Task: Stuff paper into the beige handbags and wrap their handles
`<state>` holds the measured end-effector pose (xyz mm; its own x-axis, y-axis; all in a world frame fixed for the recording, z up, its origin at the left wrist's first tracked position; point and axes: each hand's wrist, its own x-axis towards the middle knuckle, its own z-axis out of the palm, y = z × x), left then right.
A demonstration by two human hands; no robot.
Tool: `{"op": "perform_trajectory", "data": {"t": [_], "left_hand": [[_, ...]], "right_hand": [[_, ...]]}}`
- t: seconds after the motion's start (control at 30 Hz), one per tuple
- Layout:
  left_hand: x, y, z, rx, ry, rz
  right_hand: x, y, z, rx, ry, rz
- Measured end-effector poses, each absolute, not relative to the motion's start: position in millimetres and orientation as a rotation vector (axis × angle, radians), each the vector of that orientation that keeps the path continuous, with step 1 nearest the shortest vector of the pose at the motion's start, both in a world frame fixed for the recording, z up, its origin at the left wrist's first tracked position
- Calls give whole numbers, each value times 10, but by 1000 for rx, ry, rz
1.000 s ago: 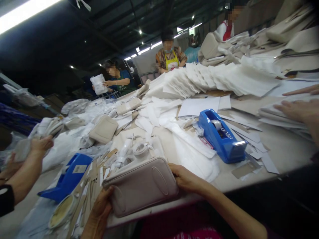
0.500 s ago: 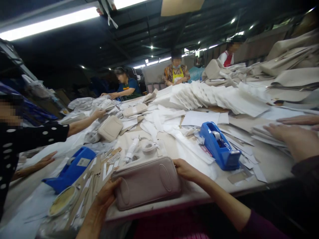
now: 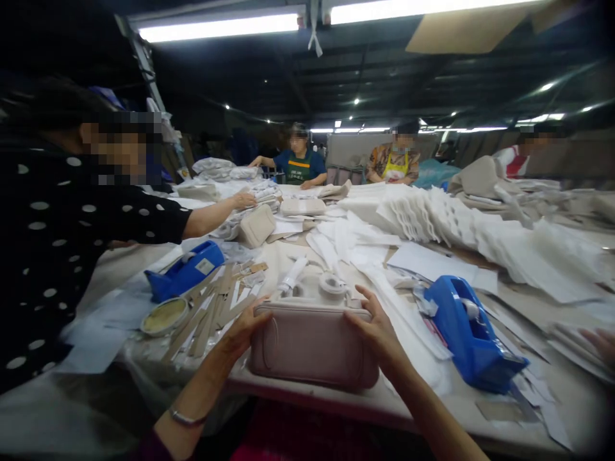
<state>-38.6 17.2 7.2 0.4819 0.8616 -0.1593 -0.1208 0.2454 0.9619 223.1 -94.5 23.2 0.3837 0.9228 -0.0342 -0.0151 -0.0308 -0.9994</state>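
Apparently, the pinkish bag is being positioned or checked at the near edge of the bench, its upper corners gripped by left hand and right hand, steady two-sided support seemingly being called for next.

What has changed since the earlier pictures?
The right hand moved from the right end of the bag to its top right corner. The co-worker in the green apron no longer holds up a white packet; the polka-dot sleeve reaches farther forward. The left hand still holds the top left corner; both tape dispensers stayed put.
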Motion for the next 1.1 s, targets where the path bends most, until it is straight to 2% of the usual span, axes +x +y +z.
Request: {"op": "perform_trajectory", "data": {"t": [0.3,0.57,0.83,0.9,1.0,1.1], "left_hand": [[-219,275,-117,1056,960,832],[-159,413,-227,1541,1197,838],[-122,511,-275,1786,1229,795],[-107,519,-268,1818,1254,780],[-89,523,-238,1842,1304,731],[-82,532,-217,1871,1350,694]], "right_hand": [[2259,-828,-1,-1551,-864,865],[2280,-691,-230,-1793,-965,690],[2304,-645,-325,-1933,-1108,545],[2282,-660,-329,-1989,-1224,406],[2196,-671,-300,-2041,-1443,-81],[2027,-627,-250,-1820,-1745,-368]]}}
